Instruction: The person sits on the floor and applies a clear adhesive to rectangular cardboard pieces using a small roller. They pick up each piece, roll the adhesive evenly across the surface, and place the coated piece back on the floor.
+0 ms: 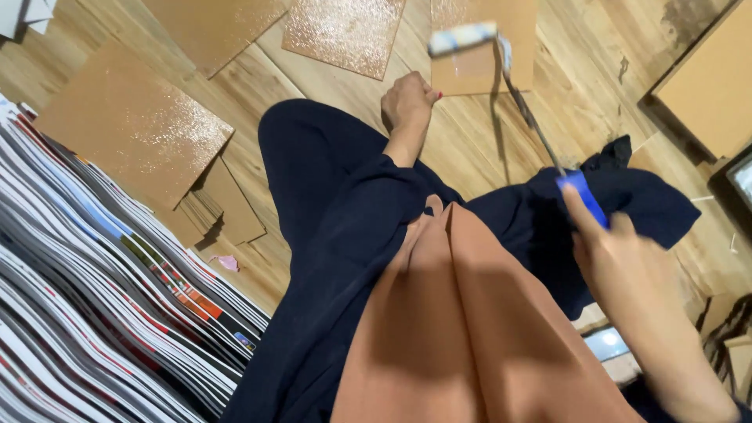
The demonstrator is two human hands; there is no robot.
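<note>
Your right hand (627,262) is wrapped tight around the roller (462,37) handle, shaft running up and away so the head sits on the far board (482,66), while your left hand (407,100), loosely curled and empty, rests just left of that board.

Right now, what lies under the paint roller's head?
The paint roller sits over a brown cardboard sheet on the wooden floor. The right hand holds its blue handle. The board beneath the roller is hidden.
</note>
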